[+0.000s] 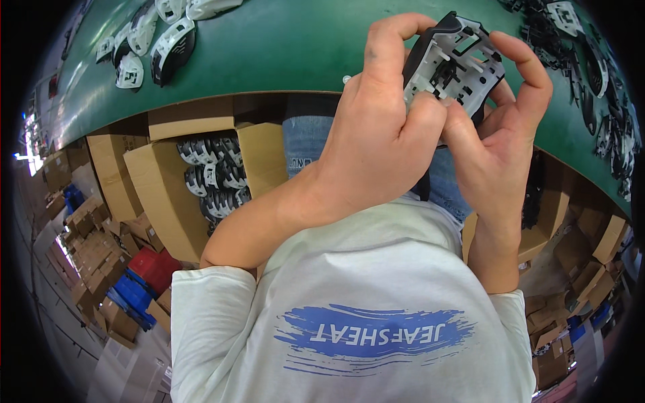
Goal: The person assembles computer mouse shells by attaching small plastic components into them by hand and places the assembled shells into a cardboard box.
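A plastic shell [475, 75], black outside and pale grey inside with ribs and posts, is held up between my two hands, its hollow side facing me. My left hand [379, 131] grips its left edge, index finger curled over the top corner and thumb at the lower rim. On the other side, my right hand [498, 151] has its index fingertip at the upper right edge and its thumb pressed at the lower rim beside my left thumb. A small black piece [445, 72] sits inside the shell. Whether anything tiny lies between the thumbs is hidden.
Under the shell extends a green tabletop [289, 50]. White-and-black shells [173, 50] lie at its far left; black plastic parts [615, 138] are heaped on the right. Below the edge, an open cardboard box [161, 195] holds stacked shells [215, 171]; another box [547, 215] stands right.
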The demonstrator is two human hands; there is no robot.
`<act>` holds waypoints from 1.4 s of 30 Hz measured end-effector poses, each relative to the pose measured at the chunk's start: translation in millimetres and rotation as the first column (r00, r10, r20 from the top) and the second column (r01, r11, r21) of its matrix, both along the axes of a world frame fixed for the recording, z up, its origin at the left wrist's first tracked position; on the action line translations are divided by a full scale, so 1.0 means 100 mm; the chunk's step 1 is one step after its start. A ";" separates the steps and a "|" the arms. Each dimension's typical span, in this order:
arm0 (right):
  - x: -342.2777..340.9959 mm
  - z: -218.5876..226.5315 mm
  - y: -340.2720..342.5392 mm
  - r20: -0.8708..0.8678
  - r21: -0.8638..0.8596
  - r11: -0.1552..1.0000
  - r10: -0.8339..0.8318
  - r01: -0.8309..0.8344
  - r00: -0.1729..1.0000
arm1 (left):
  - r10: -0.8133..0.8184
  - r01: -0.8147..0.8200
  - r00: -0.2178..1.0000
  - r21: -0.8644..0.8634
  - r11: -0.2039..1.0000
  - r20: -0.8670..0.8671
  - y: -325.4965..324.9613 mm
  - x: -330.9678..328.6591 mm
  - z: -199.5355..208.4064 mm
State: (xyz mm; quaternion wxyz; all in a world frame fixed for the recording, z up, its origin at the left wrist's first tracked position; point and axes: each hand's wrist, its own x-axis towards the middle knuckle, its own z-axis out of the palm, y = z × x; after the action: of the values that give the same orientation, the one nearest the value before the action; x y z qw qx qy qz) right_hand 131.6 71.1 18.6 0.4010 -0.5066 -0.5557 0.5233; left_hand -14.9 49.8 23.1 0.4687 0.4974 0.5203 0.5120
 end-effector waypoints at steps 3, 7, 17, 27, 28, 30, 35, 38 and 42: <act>0.04 0.00 -0.03 -0.108 0.058 0.995 0.082 -0.076 0.991 | 0.045 -0.048 0.998 0.089 0.995 0.034 -0.11 0.03 -0.10; -0.02 -0.04 -0.02 0.029 0.005 1.000 0.000 0.000 1.000 | 0.102 -0.098 0.994 0.081 0.992 -0.039 -0.18 0.15 -0.18; 0.08 -0.02 -0.06 -0.064 -0.025 0.998 0.060 -0.061 0.996 | -0.032 0.031 0.999 0.034 0.999 0.031 -0.14 0.07 -0.30; 0.14 -0.07 -0.03 -0.108 0.064 0.993 0.102 -0.095 0.989 | -0.018 0.025 0.997 0.107 0.994 -0.070 -0.15 0.13 -0.21; 0.15 -0.01 -0.02 -0.167 -0.001 0.989 0.149 -0.151 0.975 | -0.023 0.033 0.995 0.110 0.993 -0.093 -0.15 0.11 -0.13; 0.18 -0.16 -0.04 -0.087 -0.060 0.996 0.063 -0.068 0.994 | -0.147 0.150 0.988 0.068 0.986 -0.044 -0.13 0.00 -0.26; 0.26 0.00 0.06 -0.237 -0.111 0.980 0.134 -0.164 0.962 | -0.101 0.224 0.897 -0.246 0.943 0.431 -0.17 0.00 -0.04; 0.26 0.12 0.02 -0.320 -0.190 0.949 0.181 -0.250 0.930 | -0.024 0.279 0.813 -0.353 0.893 0.582 -0.17 -0.04 0.00; 0.26 0.09 0.01 -0.320 -0.173 0.953 0.186 -0.250 0.929 | 0.024 0.303 0.743 -0.369 0.879 0.669 -0.17 0.01 0.05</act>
State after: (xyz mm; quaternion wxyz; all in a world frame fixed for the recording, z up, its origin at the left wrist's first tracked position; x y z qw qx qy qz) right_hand 157.3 71.7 27.9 0.3635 -0.3957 -0.4830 0.6914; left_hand -14.4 33.1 28.0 0.7614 0.2010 0.3876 0.4792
